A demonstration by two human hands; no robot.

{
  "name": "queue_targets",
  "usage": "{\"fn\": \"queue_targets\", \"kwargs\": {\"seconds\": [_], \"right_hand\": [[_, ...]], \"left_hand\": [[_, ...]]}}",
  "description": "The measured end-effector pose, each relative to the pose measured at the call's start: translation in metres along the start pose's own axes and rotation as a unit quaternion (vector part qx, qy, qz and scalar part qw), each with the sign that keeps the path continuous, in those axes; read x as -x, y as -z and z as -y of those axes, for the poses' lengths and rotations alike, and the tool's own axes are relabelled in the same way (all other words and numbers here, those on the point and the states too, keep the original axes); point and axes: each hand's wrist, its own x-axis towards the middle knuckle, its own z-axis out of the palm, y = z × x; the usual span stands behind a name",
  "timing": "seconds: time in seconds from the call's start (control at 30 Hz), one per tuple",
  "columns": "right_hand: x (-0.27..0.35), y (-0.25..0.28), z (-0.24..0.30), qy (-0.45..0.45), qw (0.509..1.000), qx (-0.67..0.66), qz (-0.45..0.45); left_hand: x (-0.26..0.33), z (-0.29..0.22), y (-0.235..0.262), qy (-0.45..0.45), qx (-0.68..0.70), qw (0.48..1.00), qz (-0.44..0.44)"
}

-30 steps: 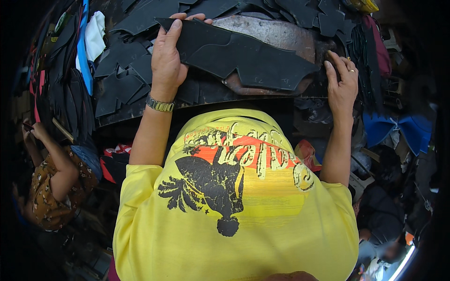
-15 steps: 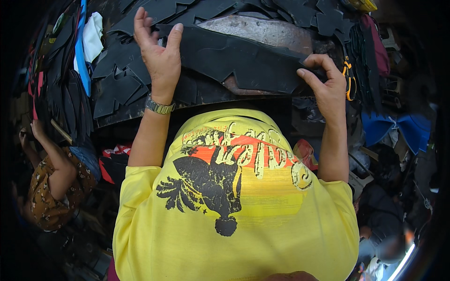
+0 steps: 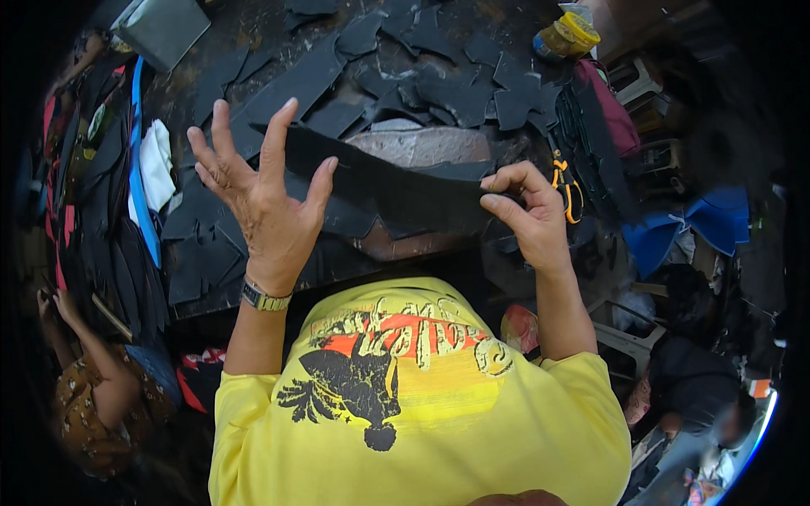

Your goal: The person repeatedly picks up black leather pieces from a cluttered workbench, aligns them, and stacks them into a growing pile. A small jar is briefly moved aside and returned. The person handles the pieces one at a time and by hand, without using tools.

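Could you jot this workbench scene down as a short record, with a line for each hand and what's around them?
Left hand: open, fingers spread, by the left end of the black sheet; contact unclear
Right hand: pinching the sheet's right end between thumb and fingers
Behind sheet: grey-brown slab, partly hidden
Beside right hand: orange-handled tool
Farther back: black cut pieces, yellow-lidded container

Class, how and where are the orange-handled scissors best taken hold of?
The scissors are probably best gripped by the orange handles, coming from the near side: the handles lie closest, and the narrow end points away. The right hand is nearest, but it pinches the right end of the black piece, so that would have to be released first.
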Motion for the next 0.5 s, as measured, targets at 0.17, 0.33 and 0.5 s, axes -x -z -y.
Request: {"fn": "queue_targets", "kwargs": {"seconds": [0.17,0.33,0.5], "right_hand": [[-0.005,0.002,-0.003,0.005,0.999,0.022,0.031],[-0.008,0.003,-0.011,0.037,0.996,0.056,0.053],[-0.012,0.005,-0.019,0.013,0.998,0.049,0.031]], "left_hand": [[-0.007,-0.001,-0.004,-0.072,0.072,0.976,0.191],[-0.004,-0.015,-0.028,-0.129,0.184,0.937,0.266],[-0.005,-0.013,-0.039,-0.132,0.202,0.929,0.280]]}}
